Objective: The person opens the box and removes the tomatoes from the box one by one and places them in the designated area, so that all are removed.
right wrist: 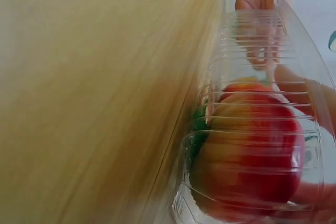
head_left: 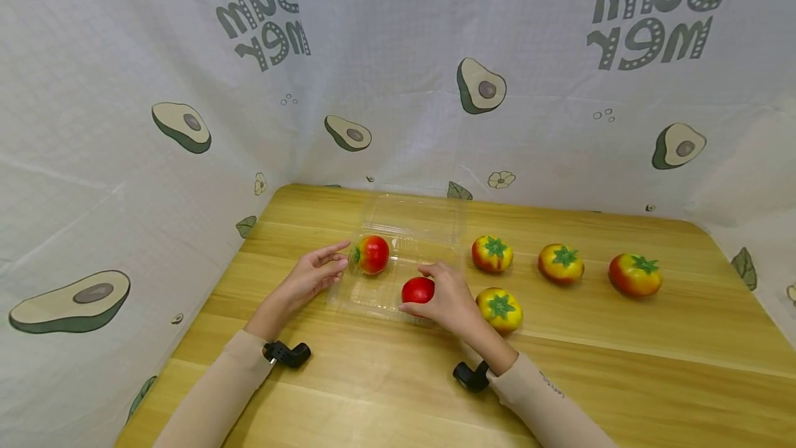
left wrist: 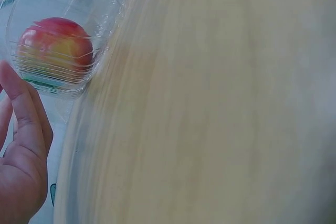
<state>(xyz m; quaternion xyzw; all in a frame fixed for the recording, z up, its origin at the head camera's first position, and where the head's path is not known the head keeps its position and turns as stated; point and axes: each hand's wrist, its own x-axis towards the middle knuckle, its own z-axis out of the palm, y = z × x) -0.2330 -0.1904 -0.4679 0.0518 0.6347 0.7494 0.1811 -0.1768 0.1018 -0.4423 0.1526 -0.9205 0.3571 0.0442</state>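
A clear plastic clamshell box (head_left: 365, 294) lies with its lid (head_left: 413, 216) folded back. Inside its front right part, my right hand (head_left: 449, 298) grips a red tomato (head_left: 417, 290) between thumb and fingers. The right wrist view shows this tomato (right wrist: 247, 156) through the ribbed wall, its green leaves turned down toward the table. Another red and yellow tomato (head_left: 374, 255) lies on its side at the box's back left. Beside that left wall is my left hand (head_left: 315, 273), fingers loosely extended and holding nothing; in the left wrist view its fingers (left wrist: 26, 111) are near the wall.
Right of the box, several yellow and red tomatoes with green leaf tops stand on the wooden table (head_left: 385, 386); the nearest tomato (head_left: 499, 310) is close by my right wrist. A white curtain (head_left: 398, 54) with avocado prints hangs behind the table and along its sides.
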